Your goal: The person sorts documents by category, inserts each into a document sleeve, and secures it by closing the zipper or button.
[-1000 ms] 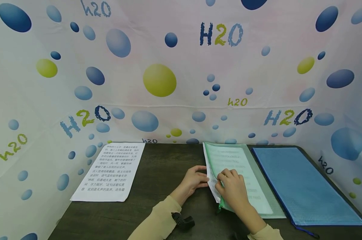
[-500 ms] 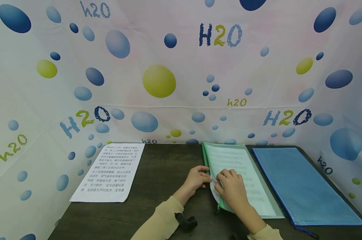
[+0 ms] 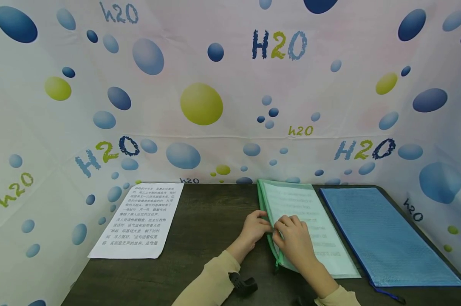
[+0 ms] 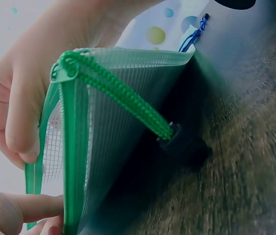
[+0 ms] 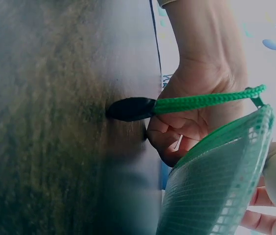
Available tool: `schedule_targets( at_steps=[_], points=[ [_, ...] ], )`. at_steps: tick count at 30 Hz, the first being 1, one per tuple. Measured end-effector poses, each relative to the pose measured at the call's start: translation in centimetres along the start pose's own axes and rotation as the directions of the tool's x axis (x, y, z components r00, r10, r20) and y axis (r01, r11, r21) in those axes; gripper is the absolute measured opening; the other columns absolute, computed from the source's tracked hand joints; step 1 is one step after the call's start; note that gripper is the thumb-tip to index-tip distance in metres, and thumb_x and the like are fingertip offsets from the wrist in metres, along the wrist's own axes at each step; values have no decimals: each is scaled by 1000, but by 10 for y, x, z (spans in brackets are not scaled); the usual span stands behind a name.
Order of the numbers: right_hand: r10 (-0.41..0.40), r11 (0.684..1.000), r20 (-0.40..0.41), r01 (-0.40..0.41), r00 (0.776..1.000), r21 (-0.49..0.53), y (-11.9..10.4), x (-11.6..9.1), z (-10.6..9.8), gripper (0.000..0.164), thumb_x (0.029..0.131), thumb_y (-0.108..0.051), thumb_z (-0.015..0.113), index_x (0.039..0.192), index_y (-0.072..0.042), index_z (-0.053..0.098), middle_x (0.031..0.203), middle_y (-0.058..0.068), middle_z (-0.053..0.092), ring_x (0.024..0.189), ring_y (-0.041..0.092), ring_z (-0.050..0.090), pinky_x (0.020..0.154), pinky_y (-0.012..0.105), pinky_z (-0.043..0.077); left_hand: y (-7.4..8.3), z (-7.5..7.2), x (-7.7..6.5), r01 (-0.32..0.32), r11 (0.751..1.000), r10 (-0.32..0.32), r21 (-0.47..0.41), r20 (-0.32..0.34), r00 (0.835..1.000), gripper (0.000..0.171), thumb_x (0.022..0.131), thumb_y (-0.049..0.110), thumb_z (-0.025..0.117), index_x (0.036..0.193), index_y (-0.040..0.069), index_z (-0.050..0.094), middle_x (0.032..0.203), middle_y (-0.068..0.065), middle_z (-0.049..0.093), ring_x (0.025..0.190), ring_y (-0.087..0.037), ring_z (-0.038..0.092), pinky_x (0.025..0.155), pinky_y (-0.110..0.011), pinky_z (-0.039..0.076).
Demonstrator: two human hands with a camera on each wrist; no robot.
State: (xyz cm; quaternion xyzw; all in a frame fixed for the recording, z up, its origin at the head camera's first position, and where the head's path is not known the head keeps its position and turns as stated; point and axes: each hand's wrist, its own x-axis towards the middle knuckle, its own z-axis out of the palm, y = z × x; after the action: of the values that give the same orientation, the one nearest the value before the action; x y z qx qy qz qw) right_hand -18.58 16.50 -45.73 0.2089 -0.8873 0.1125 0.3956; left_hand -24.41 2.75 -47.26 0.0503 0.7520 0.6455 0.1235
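Note:
A green mesh zipper pouch (image 3: 264,197) lies in front of me, with white printed paper (image 3: 295,202) visible through its cover. My left hand (image 3: 255,229) is at the pouch's left-hand mouth, its fingers curled at the edge. In the left wrist view one left finger (image 4: 42,208) reaches the green strip (image 4: 74,147). From above, my right hand (image 3: 297,240) pinches the upper lip of the mouth and holds it apart from the lower one. A green cord (image 4: 123,98) with a black end hangs from the near corner. The paper's edge inside is hidden from me.
To the right lies a blue mesh zipper pouch (image 3: 391,238) with a dark blue cord. A printed sheet (image 3: 138,221) rests at the left of the dark wooden table (image 3: 199,225). Behind the table hangs a white backdrop (image 3: 238,85) with coloured dots.
The paper that stuck out of the green pouch's left side has slid right, inside it. My left hand has followed slightly rightward to the mouth. My right hand keeps its hold.

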Motion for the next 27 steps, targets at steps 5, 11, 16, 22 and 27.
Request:
schedule_targets(
  at_steps=[5, 11, 16, 22, 27],
  points=[
    [-15, 1000, -18, 15, 1000, -6, 2, 1, 0, 15, 71, -5, 75, 71, -16, 64, 80, -2, 57, 73, 20, 50, 56, 32, 35, 2, 0, 0, -7, 999, 7, 36, 8, 1000, 45, 80, 1, 74, 123, 1, 58, 91, -12, 72, 78, -16, 66, 73, -32, 55],
    [30, 1000, -16, -30, 999, 3, 5, 1, 0, 12, 70, -5, 74, 71, -14, 65, 78, -2, 58, 72, 21, 52, 55, 32, 37, 1, -4, -1, 19, 999, -21, 37, 40, 999, 36, 81, 9, 77, 114, 6, 63, 93, -8, 74, 74, -12, 63, 60, -26, 47],
    [83, 997, 26, -83, 996, 6, 5, 1, -1, 14, 69, -5, 74, 70, -15, 63, 77, -3, 57, 72, 21, 51, 56, 32, 36, -2, -7, -6, 18, 999, -20, 40, 39, 999, 30, 84, 15, 76, 111, 8, 65, 93, -5, 73, 70, -11, 59, 52, -25, 45],
    [122, 992, 61, -124, 991, 29, 4, 1, -3, 13, 68, -5, 73, 70, -14, 64, 77, -2, 57, 73, 21, 51, 57, 33, 37, 0, -8, -17, 14, 999, -16, 38, 40, 999, 23, 91, 20, 68, 110, 8, 67, 95, -5, 69, 73, -11, 58, 57, -26, 49],
    [136, 989, 64, -139, 989, 44, 4, 3, -3, 12, 67, -5, 73, 70, -14, 65, 77, -2, 58, 73, 22, 52, 58, 34, 38, 2, -9, -29, 38, 999, -39, 17, 43, 998, 20, 96, 26, 61, 104, 8, 67, 90, -4, 68, 70, -11, 58, 58, -25, 51]
  ],
)
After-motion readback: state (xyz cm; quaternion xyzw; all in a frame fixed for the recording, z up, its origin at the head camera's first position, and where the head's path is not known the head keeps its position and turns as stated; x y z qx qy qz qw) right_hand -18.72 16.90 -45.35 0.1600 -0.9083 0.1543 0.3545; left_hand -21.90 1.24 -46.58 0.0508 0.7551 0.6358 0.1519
